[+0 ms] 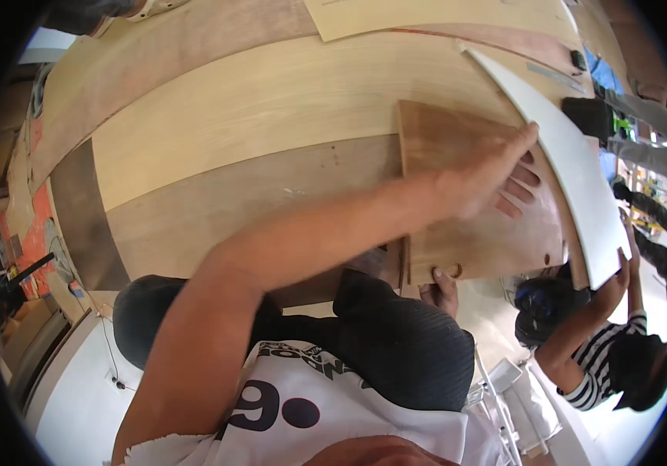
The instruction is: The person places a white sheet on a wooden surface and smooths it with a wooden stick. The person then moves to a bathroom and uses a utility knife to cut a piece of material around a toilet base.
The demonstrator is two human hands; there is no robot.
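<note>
Over glossy reddish-brown, dark-spotted wooden panel [473,241]: left hand [482,177], fingers spread. At panel's near edge: right hand [444,293], thumb showing, can't tell other fingers.

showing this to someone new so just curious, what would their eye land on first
Probably the bright white curved panel at the right, standing out beside the brown board. Next, the person's bare left forearm stretched across the middle, with the left hand at the panel's edge. Then, at lower right, the co-worker in stripes, whose hands are up by the panel's lower end.
</note>
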